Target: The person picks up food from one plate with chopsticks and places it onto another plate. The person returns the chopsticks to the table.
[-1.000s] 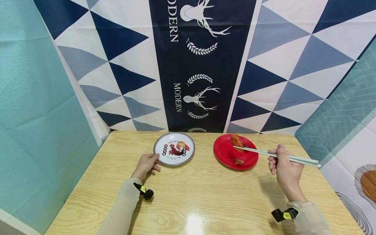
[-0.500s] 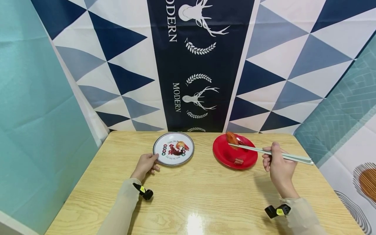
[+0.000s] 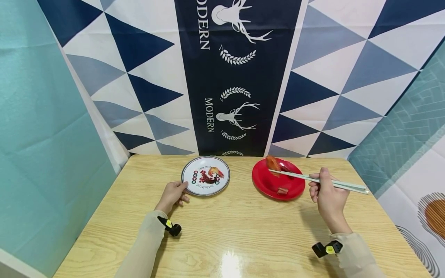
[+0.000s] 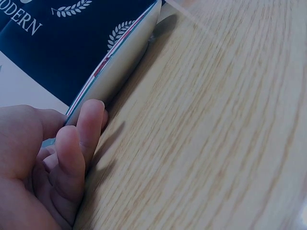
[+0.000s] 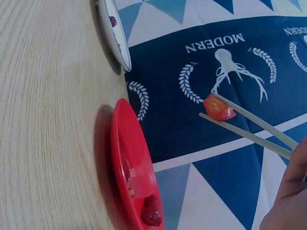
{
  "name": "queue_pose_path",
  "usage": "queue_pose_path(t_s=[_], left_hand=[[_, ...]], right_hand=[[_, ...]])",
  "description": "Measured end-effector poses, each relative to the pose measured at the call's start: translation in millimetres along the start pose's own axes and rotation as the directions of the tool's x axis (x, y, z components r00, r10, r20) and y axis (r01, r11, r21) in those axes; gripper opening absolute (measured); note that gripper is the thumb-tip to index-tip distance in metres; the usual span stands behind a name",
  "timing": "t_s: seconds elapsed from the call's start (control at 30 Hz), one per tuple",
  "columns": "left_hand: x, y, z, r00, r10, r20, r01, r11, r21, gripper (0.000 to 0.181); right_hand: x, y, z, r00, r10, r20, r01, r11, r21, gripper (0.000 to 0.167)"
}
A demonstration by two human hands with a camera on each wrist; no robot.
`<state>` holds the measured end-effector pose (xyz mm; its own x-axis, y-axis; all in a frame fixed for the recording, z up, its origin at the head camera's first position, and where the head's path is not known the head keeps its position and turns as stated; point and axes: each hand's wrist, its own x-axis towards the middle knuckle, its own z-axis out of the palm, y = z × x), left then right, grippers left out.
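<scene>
A white plate with red and dark printing is held at its near-left rim by my left hand. The thumb is on top; in the left wrist view, fingers sit by the plate's underside. My right hand holds a pair of pale green chopsticks. Their tips pinch a glossy orange-red piece of food, raised above the red plate. On that plate lie a small brownish-pink piece and a dark red piece.
Both plates stand near the back of a wooden table, the red one to the right of the white one. A patterned cloth hangs behind the back edge. Teal sheets flank both sides.
My right hand has moved left, carrying the chopsticks and the orange-red piece up and toward the red plate's back-left rim. The left hand and white plate have stayed in place.
</scene>
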<state>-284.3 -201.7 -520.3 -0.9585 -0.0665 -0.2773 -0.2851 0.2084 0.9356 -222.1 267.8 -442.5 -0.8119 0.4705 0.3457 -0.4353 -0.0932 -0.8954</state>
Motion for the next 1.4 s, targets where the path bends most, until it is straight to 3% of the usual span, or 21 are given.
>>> queue_pose_path(t_s=[0.27,0.93,1.4], left_hand=[[-1.5,2.5,-0.2,1.0,0.006,0.001,-0.006,1.0,-0.001,0.036],[-1.6,2.7,0.6,1.0,-0.002,-0.002,0.002,1.0,-0.003,0.035],[-0.3,0.7,0.9,1.0,0.005,-0.007,-0.005,1.0,-0.001,0.035]], right_hand=[[-0.1,0,2,1.0,0.006,0.009,-0.006,1.0,0.015,0.047],[-4.8,9,15,0.992,0.122,0.026,-0.122,0.992,-0.005,0.056],[-6.0,9,18,0.994,0.105,0.035,-0.105,0.994,0.022,0.054]])
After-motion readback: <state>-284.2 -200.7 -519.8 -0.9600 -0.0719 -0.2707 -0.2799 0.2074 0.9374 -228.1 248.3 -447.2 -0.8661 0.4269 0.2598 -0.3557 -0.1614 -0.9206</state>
